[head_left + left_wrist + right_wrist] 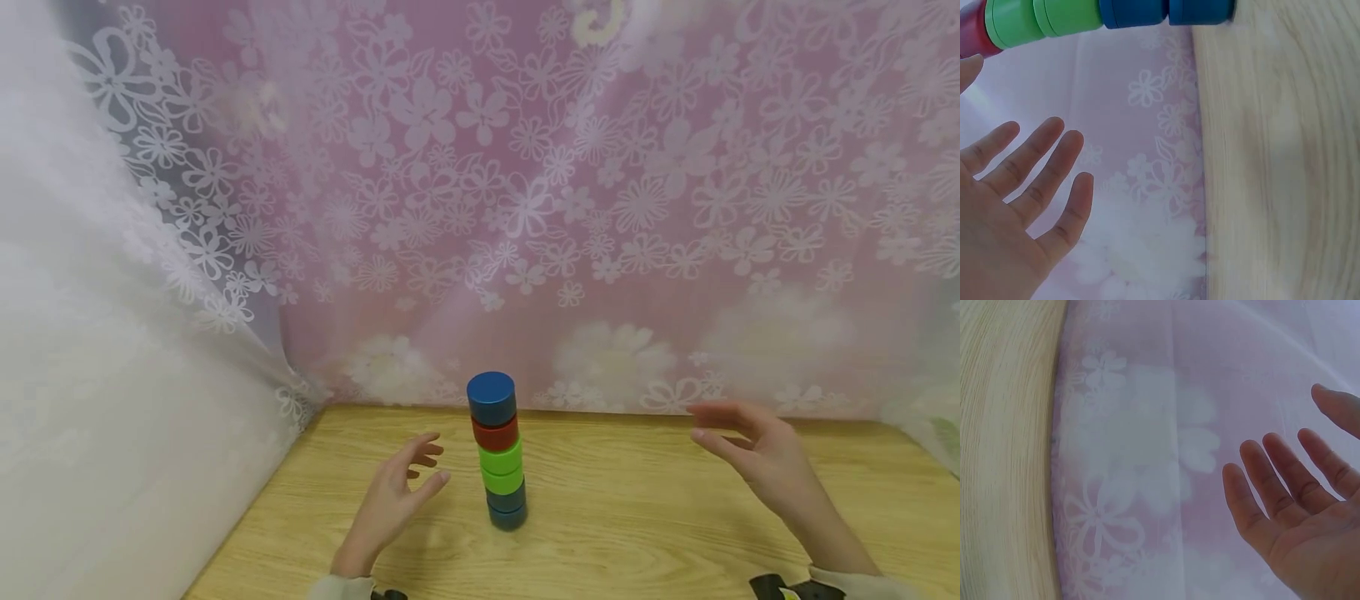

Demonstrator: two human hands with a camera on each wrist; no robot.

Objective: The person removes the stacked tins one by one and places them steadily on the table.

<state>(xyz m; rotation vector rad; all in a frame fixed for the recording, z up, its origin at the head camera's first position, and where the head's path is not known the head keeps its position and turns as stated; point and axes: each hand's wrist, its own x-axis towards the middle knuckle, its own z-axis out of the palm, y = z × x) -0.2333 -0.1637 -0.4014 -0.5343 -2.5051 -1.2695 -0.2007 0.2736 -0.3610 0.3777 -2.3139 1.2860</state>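
Observation:
A tower of round blocks rises from the wooden table near the middle of the head view. Its top is a blue block [492, 400], over a red block [496, 434], then light green blocks [501, 465], with dark blue blocks [507, 507] at the base. Just left of the tower, my left hand [399, 492] is held apart from it with fingers spread and nothing in them. In the left wrist view, green blocks [1041, 19] show beyond the thumb. Well to the right, my right hand [761, 458] hovers with relaxed fingers, holding nothing.
The wooden table [615, 517] ends at the back against a pink curtain [525, 250] with white flowers. A white sheet [112, 375] hangs along the left side. Dark wrist straps [802, 588] sit by the light sleeves.

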